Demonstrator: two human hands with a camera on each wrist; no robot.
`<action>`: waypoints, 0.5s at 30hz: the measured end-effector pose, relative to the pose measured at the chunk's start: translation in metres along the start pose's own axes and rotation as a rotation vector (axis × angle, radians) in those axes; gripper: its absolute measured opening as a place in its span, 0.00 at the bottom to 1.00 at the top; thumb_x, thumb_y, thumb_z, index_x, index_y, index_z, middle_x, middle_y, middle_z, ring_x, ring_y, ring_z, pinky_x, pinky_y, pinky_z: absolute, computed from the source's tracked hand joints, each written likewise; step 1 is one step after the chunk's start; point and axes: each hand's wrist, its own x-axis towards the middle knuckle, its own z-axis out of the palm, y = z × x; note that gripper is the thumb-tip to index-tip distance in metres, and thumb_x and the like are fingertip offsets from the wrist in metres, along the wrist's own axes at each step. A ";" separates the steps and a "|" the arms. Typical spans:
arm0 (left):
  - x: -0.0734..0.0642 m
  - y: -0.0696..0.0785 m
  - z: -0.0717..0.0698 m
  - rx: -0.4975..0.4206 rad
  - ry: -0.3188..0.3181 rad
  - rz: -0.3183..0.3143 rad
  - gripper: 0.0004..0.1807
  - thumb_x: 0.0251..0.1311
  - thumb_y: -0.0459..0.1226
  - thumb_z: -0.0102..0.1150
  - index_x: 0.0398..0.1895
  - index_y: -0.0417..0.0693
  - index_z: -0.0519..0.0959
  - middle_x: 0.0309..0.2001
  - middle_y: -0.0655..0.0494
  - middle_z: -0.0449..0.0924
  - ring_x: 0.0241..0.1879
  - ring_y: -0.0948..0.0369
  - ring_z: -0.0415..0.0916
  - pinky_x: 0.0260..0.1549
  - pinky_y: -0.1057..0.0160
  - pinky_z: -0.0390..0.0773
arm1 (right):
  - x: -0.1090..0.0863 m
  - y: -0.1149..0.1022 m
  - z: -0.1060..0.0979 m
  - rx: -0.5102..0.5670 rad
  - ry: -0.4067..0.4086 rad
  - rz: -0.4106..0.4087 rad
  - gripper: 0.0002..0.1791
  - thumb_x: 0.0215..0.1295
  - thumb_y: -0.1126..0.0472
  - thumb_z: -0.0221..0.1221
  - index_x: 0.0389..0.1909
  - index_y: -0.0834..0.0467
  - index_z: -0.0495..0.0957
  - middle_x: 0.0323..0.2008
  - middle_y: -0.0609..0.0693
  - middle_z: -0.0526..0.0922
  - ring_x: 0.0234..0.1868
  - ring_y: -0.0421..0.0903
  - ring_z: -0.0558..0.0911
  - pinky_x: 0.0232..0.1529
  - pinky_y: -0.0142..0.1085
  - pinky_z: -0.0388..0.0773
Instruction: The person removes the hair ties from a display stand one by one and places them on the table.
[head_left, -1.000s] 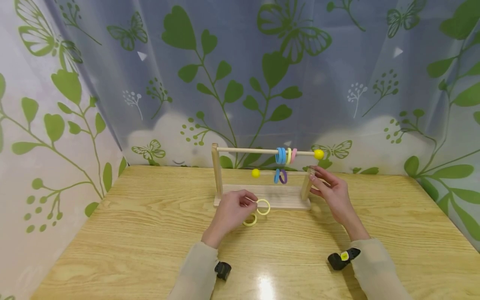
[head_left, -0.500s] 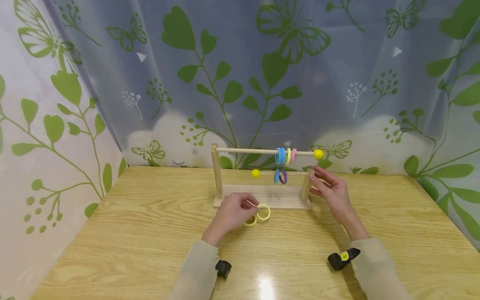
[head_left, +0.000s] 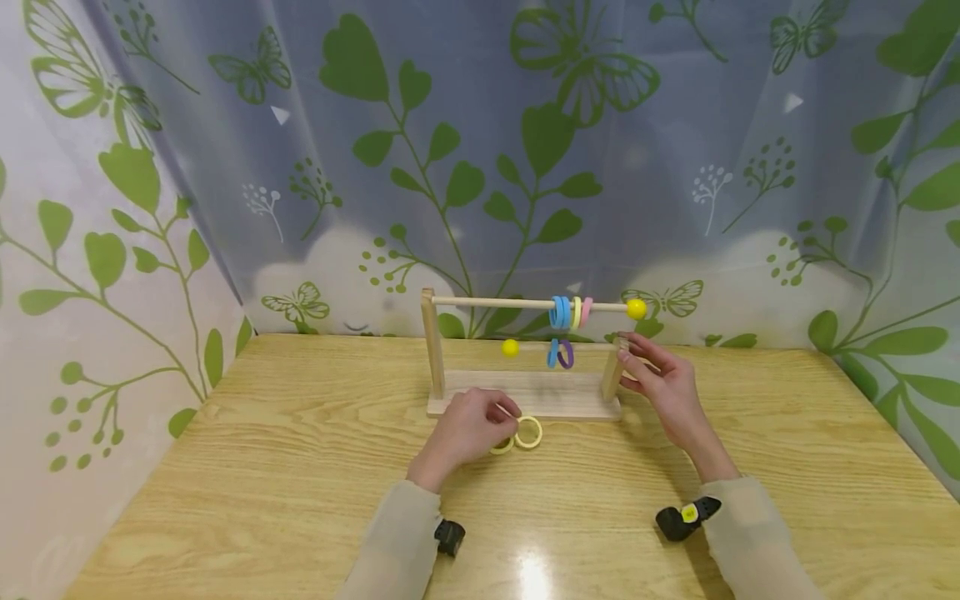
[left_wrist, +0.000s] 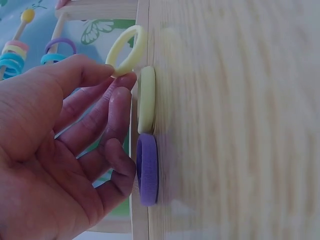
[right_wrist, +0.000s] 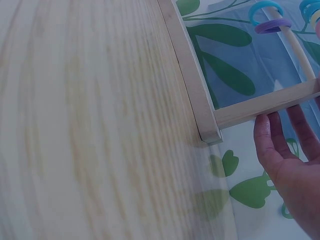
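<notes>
Just before the stand's wooden base (head_left: 555, 406), low over the wood-grain tabletop (head_left: 300, 467), I watch the left hand (head_left: 472, 425) pinch a pale-yellow ring (left_wrist: 135, 57) between thumb and fingertip. My left wrist view shows a second pale-yellow ring (left_wrist: 147, 100) and a purple ring (left_wrist: 150, 172) on the tabletop, close beside that hand's fingers. Across from it, the right hand (head_left: 663, 387) grips the short post (head_left: 612, 375). I see blue, pale-yellow and pink bands (head_left: 587, 310) hanging from the upper rod (head_left: 495, 302); the lower rod (head_left: 534, 347) carries a blue band (head_left: 552, 353) and a purple band (head_left: 567, 354).
</notes>
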 end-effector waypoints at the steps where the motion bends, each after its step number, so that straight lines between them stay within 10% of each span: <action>1: 0.000 0.000 0.000 0.006 -0.003 0.001 0.06 0.62 0.36 0.65 0.40 0.49 0.87 0.36 0.54 0.90 0.34 0.64 0.84 0.34 0.65 0.81 | 0.000 0.000 0.000 -0.002 0.001 0.002 0.29 0.75 0.57 0.59 0.71 0.67 0.69 0.49 0.33 0.81 0.50 0.33 0.85 0.45 0.28 0.85; 15: 0.000 0.002 0.001 0.050 -0.026 0.015 0.05 0.63 0.36 0.66 0.40 0.50 0.87 0.37 0.58 0.88 0.38 0.63 0.81 0.41 0.61 0.80 | 0.000 -0.001 0.000 0.014 0.003 0.010 0.29 0.75 0.57 0.60 0.71 0.66 0.69 0.49 0.33 0.81 0.50 0.33 0.85 0.45 0.28 0.85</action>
